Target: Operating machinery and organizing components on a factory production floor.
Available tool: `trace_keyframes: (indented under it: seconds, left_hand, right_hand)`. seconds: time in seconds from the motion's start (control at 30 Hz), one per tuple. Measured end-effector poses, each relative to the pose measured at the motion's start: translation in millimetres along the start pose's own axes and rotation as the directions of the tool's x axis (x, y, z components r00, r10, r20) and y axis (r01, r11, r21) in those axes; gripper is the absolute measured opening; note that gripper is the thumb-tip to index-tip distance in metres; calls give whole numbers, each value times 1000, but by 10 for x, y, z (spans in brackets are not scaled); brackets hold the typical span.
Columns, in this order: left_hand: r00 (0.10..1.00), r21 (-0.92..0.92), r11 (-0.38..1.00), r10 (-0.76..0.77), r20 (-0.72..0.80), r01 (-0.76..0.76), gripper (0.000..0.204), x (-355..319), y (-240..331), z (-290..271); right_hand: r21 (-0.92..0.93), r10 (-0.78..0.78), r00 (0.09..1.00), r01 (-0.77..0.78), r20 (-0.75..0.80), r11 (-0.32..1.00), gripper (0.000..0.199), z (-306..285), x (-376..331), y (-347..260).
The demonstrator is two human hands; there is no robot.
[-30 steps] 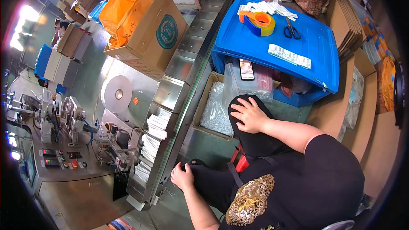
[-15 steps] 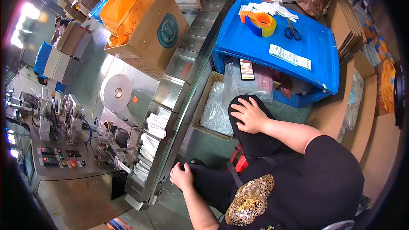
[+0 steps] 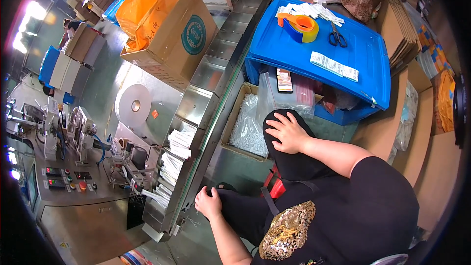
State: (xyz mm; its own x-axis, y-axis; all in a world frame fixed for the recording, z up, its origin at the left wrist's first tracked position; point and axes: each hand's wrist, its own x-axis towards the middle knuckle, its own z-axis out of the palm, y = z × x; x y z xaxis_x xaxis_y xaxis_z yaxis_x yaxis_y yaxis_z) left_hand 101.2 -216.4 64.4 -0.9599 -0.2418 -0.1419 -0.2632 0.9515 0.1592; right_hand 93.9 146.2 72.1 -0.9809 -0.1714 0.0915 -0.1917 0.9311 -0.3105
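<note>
My right hand (image 3: 288,132) lies on my right knee, which is covered in black cloth, its fingers spread and holding nothing. Over my left knee rests my left hand (image 3: 209,203), thumb apart from the fingers and nothing visible in it; its fingertips are partly hidden. Just beyond the left hand runs a metal conveyor (image 3: 196,105) divided into compartments. Stacks of thin white packets (image 3: 171,168) fill several compartments at its near end. Nearest to my right hand is a carton (image 3: 236,151) of small pale pieces in a clear bag.
A blue lidded bin (image 3: 289,49) carries a tape dispenser (image 3: 301,27), scissors (image 3: 336,37) and printed strips (image 3: 333,65). A phone (image 3: 284,80) lies on plastic bags below. Left are a machine (image 3: 81,206), a white roll (image 3: 132,105) and a cardboard box (image 3: 171,39) with an orange bag.
A machine arm beside the conveyor has shifted right, over the nearest stack of white packets. Both of my hands stay practically where they were.
</note>
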Motion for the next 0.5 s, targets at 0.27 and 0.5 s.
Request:
trace_keyframes:
  seconds: [0.27, 0.5]
  left_hand:
    - [1000, 1, 1000, 6, -10, -6, 41, -7, 8, -6]
    - [1000, 1, 1000, 7, -13, -7, 40, -3, 8, -16]
  right_hand:
    - [-3, 1, 1000, -1, 1, 1000, 43, 0, -2, 0]
    - [-7, -1, 1000, 1, 1, 1000, 43, -4, 0, -4]
